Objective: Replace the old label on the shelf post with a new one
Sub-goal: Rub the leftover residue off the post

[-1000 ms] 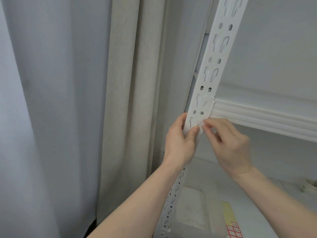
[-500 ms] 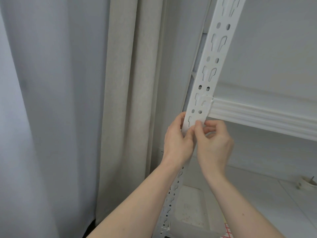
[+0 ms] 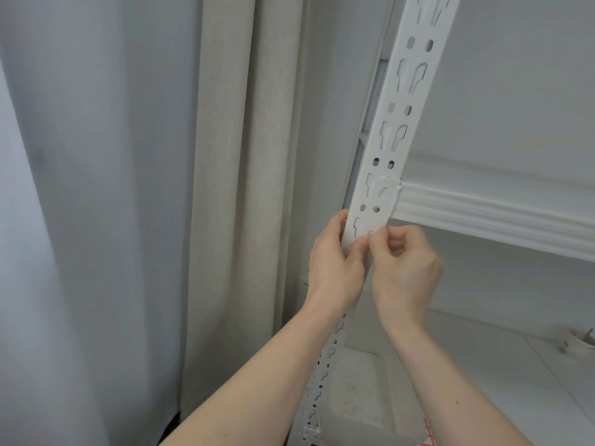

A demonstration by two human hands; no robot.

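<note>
Your left hand (image 3: 335, 262) wraps the white shelf post (image 3: 391, 149) from the curtain side, just below the point where the shelf beam (image 3: 483, 217) joins it, its thumb pressed on the post's face. Your right hand (image 3: 404, 268) is curled, thumb and forefinger pinching at something small on that same face, right beside the left thumb. The label (image 3: 370, 231) itself is white on white and barely shows; you cannot tell from here whether the pinched edge belongs to the old one or the new.

As a judgement, the job looks to be in its early or middle stretch: picking at an edge suggests peeling, so removal seems under way and no fresh label is visible anywhere. Sticking the replacement on appears left to do.

The post is perforated steel, painted white, tilted in this wide view. A lower shelf (image 3: 483, 365) carries a translucent plastic container (image 3: 363, 403) near the post and a small roll (image 3: 579, 344) at its far right edge. Beige and grey curtains (image 3: 161, 188) hang left of the post against a pale wall.
</note>
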